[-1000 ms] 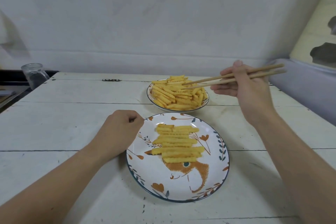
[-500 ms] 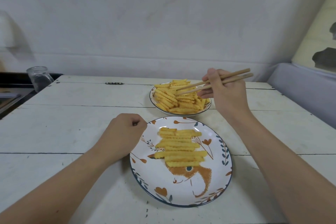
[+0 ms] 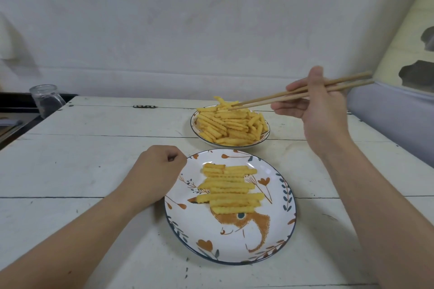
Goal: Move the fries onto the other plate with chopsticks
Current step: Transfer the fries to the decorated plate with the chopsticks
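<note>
1. Head view: the right hand point(image 3: 321, 110) holds chopsticks point(image 3: 303, 92), fingers curled round them, tips pinching a fry point(image 3: 222, 101) above the far bowl point(image 3: 266, 135).
2. The left hand point(image 3: 156, 175) rests on the table point(image 3: 82, 159) as a fist, fingers curled, touching the near plate point(image 3: 287, 216).
3. Fries point(image 3: 229, 189) lie in rows on that plate.

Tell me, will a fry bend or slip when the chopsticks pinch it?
Probably stiff: the fries lie straight, even piled up. Their wavy ridges likely help the chopsticks grip, though smooth sticks may slip. A hard pinch could snap one.
</note>
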`<state>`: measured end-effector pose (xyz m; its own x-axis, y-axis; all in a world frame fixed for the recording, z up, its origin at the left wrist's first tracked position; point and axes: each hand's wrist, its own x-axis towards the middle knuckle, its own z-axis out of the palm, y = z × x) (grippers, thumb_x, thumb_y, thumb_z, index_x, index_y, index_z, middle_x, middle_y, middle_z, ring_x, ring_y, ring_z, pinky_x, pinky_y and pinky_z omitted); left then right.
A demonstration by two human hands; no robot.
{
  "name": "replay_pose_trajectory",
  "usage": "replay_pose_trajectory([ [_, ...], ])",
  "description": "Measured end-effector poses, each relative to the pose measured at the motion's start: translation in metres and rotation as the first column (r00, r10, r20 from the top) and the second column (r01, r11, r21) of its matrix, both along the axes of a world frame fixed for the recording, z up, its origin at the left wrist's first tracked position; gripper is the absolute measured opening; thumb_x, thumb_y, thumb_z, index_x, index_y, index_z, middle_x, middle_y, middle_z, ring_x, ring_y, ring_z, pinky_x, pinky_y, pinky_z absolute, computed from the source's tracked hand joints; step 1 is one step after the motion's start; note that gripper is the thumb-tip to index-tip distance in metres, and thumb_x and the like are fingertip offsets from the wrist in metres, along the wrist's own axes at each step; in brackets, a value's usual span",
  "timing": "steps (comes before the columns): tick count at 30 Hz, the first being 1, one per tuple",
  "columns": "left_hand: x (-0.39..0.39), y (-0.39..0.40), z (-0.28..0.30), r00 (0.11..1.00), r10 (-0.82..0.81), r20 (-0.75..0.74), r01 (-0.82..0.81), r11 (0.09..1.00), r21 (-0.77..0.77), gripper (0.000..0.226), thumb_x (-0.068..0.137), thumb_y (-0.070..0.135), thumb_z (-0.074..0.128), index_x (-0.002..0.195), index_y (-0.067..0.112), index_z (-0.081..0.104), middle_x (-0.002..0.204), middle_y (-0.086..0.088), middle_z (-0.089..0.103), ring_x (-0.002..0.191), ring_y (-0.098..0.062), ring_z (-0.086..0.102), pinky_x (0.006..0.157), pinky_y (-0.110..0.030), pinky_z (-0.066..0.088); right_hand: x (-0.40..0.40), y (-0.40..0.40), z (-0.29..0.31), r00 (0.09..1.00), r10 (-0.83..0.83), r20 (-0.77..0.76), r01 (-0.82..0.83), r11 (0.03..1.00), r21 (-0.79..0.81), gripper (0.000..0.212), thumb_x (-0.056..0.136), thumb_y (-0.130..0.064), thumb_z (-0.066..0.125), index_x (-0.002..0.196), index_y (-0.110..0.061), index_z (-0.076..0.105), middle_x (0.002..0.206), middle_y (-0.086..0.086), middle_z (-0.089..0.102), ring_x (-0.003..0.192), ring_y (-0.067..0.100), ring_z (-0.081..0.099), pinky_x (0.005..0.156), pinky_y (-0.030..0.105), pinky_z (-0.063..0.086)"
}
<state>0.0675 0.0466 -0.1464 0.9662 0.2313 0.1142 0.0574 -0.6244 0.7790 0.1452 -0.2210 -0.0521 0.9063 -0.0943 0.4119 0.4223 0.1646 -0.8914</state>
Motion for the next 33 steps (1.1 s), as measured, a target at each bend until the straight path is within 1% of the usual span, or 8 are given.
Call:
replay_pose_trajectory([
  [2,0.000,0.000,0.000,1.000,0.004,0.013,-0.004,1.000,0.020,0.027,0.092,0.022,0.050,0.083,0.002,0.065,0.069,-0.011,0.052,0.063,-0.014,0.038,0.062,-0.031,0.034,-0.005,-0.011,0.008,0.996,0.074,-0.050,-0.072,0.997,0.034,0.054,0.106,-0.044,0.040,0.077,-0.004,0.061,0.057,0.011,0.064,0.058,0.033,0.071,0.054,0.034,0.058],
  [4,0.000,-0.001,0.001,1.000,0.005,0.021,-0.005,1.000,0.028,0.026,0.093,0.020,0.051,0.083,0.004,0.068,0.073,-0.017,0.058,0.063,-0.014,0.041,0.061,-0.030,0.036,-0.013,-0.021,0.016,0.976,0.182,-0.119,-0.181,0.983,0.014,0.055,0.105,-0.046,0.039,0.073,-0.007,0.062,0.057,0.011,0.062,0.052,0.030,0.068,0.049,0.031,0.055],
  [8,-0.002,-0.003,0.003,0.999,0.009,0.031,-0.010,1.000,0.030,0.026,0.094,0.020,0.052,0.084,0.007,0.072,0.080,-0.016,0.065,0.062,-0.014,0.046,0.059,-0.029,0.039,-0.038,-0.026,0.027,0.882,0.395,-0.255,-0.443,0.880,-0.171,0.055,0.095,-0.046,0.042,0.059,-0.012,0.067,0.047,0.015,0.056,0.038,0.028,0.061,0.039,0.025,0.049],
  [11,-0.003,-0.003,0.003,1.000,0.011,0.020,-0.012,1.000,0.026,0.026,0.094,0.019,0.052,0.083,0.004,0.070,0.078,-0.018,0.062,0.061,-0.013,0.042,0.059,-0.029,0.036,-0.052,-0.017,0.027,0.824,0.469,-0.318,-0.557,0.774,-0.301,0.049,0.083,-0.050,0.050,0.059,-0.011,0.068,0.047,0.020,0.056,0.037,0.031,0.061,0.037,0.029,0.049],
  [15,-0.002,-0.001,0.002,1.000,0.003,0.012,-0.004,0.999,0.034,0.025,0.091,0.021,0.051,0.081,0.004,0.065,0.081,-0.020,0.060,0.065,-0.014,0.040,0.061,-0.031,0.036,-0.058,-0.008,0.025,0.823,0.470,-0.318,-0.566,0.719,-0.403,0.041,0.075,-0.049,0.059,0.061,-0.012,0.070,0.050,0.021,0.060,0.041,0.031,0.064,0.037,0.030,0.051],
  [22,-0.003,-0.002,0.003,1.000,0.007,0.012,-0.007,1.000,0.031,0.026,0.093,0.020,0.051,0.084,0.003,0.068,0.087,-0.021,0.066,0.066,-0.015,0.047,0.062,-0.030,0.039,-0.056,-0.015,0.029,0.870,0.454,-0.194,-0.493,0.775,-0.396,0.032,0.075,-0.040,0.064,0.057,-0.013,0.068,0.045,0.014,0.057,0.035,0.028,0.059,0.036,0.027,0.047],
  [28,-0.002,-0.001,0.003,1.000,-0.004,-0.003,0.004,1.000,0.000,0.029,0.090,0.026,0.051,0.086,0.003,0.068,0.088,-0.021,0.066,0.066,-0.014,0.049,0.063,-0.030,0.040,-0.059,-0.008,0.020,0.806,0.501,-0.315,-0.592,0.668,-0.452,0.038,0.078,-0.046,0.059,0.062,-0.013,0.069,0.050,0.017,0.059,0.043,0.032,0.064,0.041,0.031,0.052],
  [33,-0.001,0.000,0.002,1.000,-0.005,-0.007,0.005,1.000,-0.003,0.028,0.090,0.025,0.051,0.084,0.003,0.068,0.086,-0.022,0.065,0.065,-0.014,0.047,0.063,-0.031,0.040,-0.053,-0.007,0.017,0.831,0.459,-0.314,-0.556,0.707,-0.438,0.040,0.081,-0.047,0.057,0.064,-0.013,0.070,0.054,0.020,0.062,0.046,0.033,0.066,0.043,0.032,0.054],
])
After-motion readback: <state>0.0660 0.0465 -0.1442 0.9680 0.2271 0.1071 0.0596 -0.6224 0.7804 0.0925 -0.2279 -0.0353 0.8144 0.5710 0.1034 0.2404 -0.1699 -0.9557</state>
